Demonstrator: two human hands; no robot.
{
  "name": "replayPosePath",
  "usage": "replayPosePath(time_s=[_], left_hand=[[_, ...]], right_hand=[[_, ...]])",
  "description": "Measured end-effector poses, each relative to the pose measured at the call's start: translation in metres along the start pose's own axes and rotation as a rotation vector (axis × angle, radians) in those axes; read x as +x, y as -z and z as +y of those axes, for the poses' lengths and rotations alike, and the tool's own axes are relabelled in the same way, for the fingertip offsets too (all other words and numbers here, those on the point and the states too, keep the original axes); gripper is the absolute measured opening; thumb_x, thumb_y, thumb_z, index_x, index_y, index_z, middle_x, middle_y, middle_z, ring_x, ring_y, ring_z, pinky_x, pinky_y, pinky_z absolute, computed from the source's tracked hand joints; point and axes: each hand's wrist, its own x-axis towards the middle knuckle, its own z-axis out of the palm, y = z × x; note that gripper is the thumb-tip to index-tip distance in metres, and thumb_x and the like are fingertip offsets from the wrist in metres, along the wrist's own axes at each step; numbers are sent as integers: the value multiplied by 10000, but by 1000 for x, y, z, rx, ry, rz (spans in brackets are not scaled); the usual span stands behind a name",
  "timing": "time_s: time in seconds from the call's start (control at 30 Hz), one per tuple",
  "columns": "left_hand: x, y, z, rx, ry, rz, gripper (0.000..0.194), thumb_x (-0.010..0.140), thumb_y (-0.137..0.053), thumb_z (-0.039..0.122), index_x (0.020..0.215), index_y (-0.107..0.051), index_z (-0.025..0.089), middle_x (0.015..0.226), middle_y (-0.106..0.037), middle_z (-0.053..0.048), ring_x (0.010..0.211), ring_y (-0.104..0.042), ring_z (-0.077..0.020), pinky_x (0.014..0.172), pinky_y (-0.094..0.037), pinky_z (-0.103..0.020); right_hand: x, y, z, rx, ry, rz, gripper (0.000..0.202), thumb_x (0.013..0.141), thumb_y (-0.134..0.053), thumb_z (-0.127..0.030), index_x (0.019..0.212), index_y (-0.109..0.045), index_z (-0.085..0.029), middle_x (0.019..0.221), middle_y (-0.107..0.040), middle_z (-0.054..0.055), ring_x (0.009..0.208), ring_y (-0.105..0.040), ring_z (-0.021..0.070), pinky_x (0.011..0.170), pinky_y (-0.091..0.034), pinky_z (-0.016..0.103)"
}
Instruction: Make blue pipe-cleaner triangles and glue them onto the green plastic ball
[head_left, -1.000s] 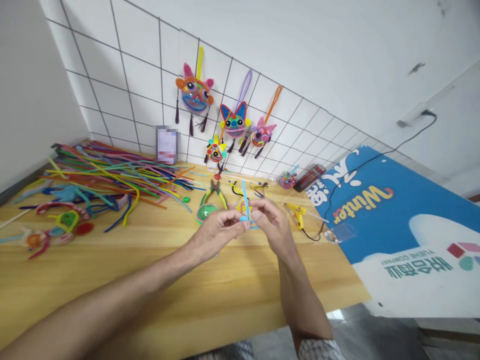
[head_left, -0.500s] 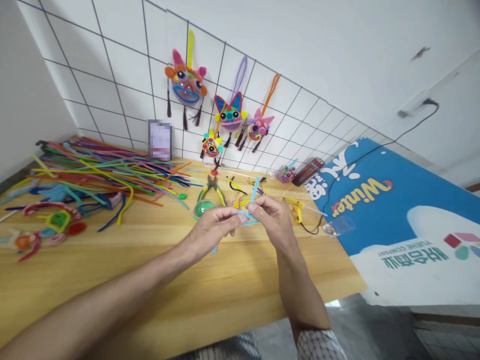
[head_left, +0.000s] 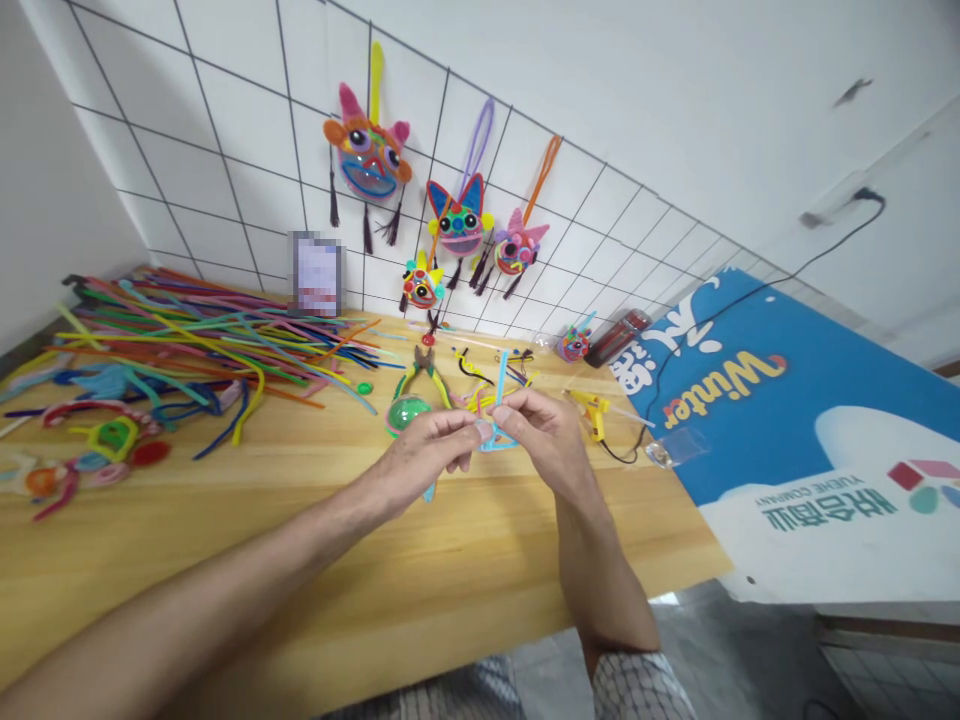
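Observation:
A light-blue pipe cleaner [head_left: 502,380] is bent into a small loop between my two hands, one end pointing up and another hanging below. My left hand [head_left: 435,447] pinches it from the left with thumb and fingers. On the right, my right hand [head_left: 541,428] grips it near the upright end. Just behind my left hand lies a clear dome with green in it [head_left: 409,411], in front of the pliers [head_left: 424,372]. Yellow and pink pipe cleaner pieces lie behind the loop, partly hidden by my fingers.
Many coloured pipe cleaners [head_left: 202,330] are heaped at the left of the wooden table [head_left: 300,560]. A yellow glue gun [head_left: 592,412] with a black cord lies to the right. Decorated masks [head_left: 371,160] hang on the wall grid. A blue printed board [head_left: 757,400] adjoins the table.
The upright end of the light-blue pipe cleaner has tilted slightly left and now stands straighter. Both hands keep their hold, and the camera view has shifted a little.

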Motion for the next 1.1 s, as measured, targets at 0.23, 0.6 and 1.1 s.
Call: replayPosePath(time_s=[0.23,0.6,1.1], left_hand=[[2,1,-2,36,-44,68,443,874,-578,536,609,-477,196,556,-406,42,563,-356,-115,575,-275,-285],[2,0,0,30,-64,115,328,842,-618,484,831,-656,159,595,-437,52,573,-376,-114,558,-300,-265],[0,5,4,109,-120,79,318,837,-642,468,847,-691,155,622,-442,49,573,-365,-104,530,-283,-238]], right_hand=[[1,3,-3,46,-18,-37,216,874,-720,-407,982,-706,-220,812,-679,-4,748,-624,139,708,-498,277],[3,-1,-3,-80,-27,20,148,804,-719,-300,919,-690,-213,812,-684,-1,745,-615,146,701,-492,286],[4,0,2,-49,-25,-12,224,787,-761,-349,945,-702,-201,818,-682,11,744,-613,148,671,-491,274]])
